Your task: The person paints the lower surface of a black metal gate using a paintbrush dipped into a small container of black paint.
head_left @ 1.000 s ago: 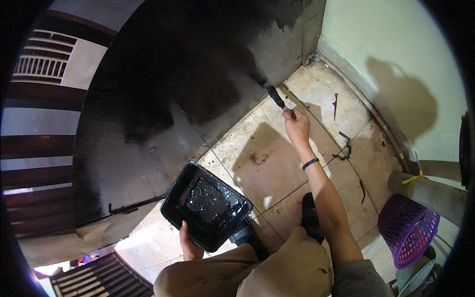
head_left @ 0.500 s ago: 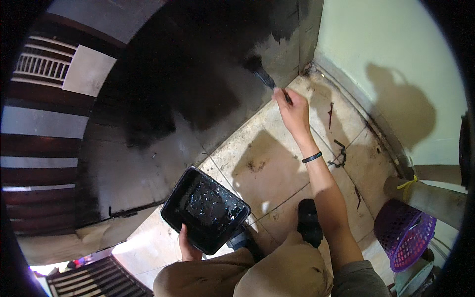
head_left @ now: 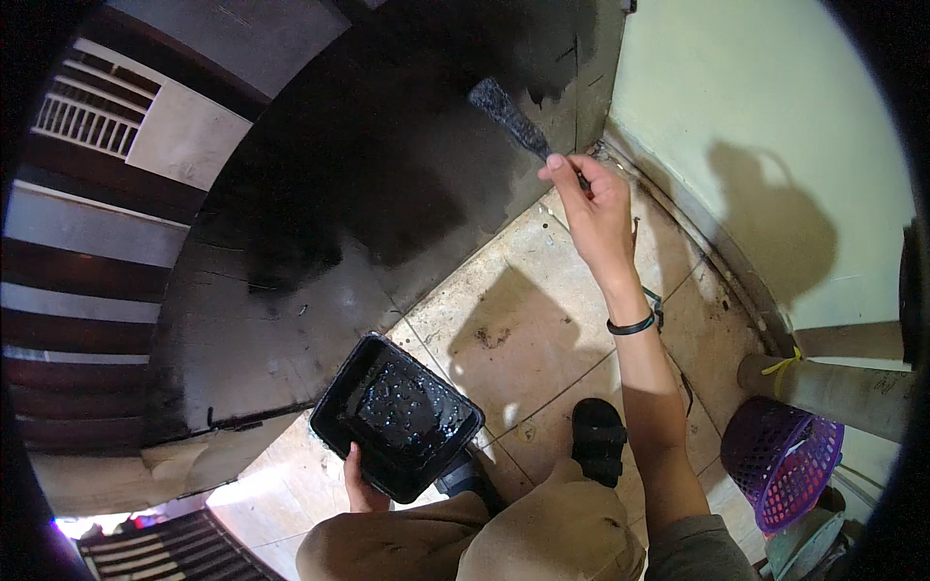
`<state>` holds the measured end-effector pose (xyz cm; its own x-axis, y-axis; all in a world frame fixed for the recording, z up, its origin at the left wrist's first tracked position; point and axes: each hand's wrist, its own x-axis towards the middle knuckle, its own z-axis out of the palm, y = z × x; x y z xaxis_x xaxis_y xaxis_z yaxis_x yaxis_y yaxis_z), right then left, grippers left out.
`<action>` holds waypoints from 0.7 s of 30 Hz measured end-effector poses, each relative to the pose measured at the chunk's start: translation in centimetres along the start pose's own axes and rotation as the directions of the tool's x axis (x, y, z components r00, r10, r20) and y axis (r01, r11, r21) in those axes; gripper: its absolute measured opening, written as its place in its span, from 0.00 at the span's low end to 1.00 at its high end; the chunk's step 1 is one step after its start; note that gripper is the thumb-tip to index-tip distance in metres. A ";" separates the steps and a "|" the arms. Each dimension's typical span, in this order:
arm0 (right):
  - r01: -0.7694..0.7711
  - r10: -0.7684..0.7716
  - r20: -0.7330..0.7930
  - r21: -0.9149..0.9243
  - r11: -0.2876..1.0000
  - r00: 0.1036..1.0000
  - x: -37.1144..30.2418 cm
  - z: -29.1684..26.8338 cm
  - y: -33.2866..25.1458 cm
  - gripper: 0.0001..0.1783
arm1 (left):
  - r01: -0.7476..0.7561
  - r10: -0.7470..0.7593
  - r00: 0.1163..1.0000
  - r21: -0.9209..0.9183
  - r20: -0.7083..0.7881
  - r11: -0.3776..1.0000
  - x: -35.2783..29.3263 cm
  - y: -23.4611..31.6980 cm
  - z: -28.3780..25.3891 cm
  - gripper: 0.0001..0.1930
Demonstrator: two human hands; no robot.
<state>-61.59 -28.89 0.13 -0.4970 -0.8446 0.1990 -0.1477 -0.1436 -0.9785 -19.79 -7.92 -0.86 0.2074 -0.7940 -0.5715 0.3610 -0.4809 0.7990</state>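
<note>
My right hand (head_left: 593, 198) is closed round the handle of a paintbrush (head_left: 509, 114) whose bristles and upper part are coated black. The brush points up and left in front of a large dark panel (head_left: 426, 208), part glossy black and part duller grey-brown. Whether the bristles touch the panel I cannot tell. My left hand (head_left: 361, 479) grips the near left rim of a black paint tray (head_left: 329, 412), thumb over the edge, fingers hidden beneath. Wet, shiny black paint (head_left: 402, 397) lies in the tray, which is held above my left knee.
Stained floor tiles (head_left: 523, 329) lie below, with dark scraps at the right. A pale green wall (head_left: 717, 87) meets the panel in the corner. On the right stand a purple basket (head_left: 765, 455) and a pipe (head_left: 843, 387) tied with yellow string. A slatted dark rack (head_left: 174, 547) is at lower left.
My right hand has shifted slightly right and up, and the brush has turned so its coated bristles show more plainly. My left hand still holds the tray, nearly in place.
</note>
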 end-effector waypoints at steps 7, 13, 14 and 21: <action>-0.253 0.247 -0.060 -0.300 0.920 0.967 -1.1 -0.9 9.9 0.21 | 0.015 -0.015 0.997 0.004 0.077 1.000 0.6 -0.5 0.5 0.37; -0.073 0.080 0.032 -0.166 0.983 0.996 -0.7 0.1 0.2 0.20 | 0.043 -0.043 0.995 0.002 0.085 0.999 0.6 -0.7 0.1 0.36; -0.037 0.043 0.049 -0.106 0.994 0.998 -0.5 0.4 -1.4 0.20 | 0.049 -0.049 0.996 0.007 0.073 0.999 0.4 -0.5 0.0 0.36; -0.119 0.118 -0.018 -0.034 0.992 0.993 -1.6 1.5 4.5 0.19 | 0.052 -0.050 0.998 -0.026 0.050 0.998 0.1 -0.4 0.9 0.36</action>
<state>-60.19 -28.94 -4.65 -0.5267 -0.8460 0.0828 -0.1162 -0.0248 -0.9929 -20.73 -8.09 -1.10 0.1437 -0.7862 -0.6010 0.3946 -0.5115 0.7634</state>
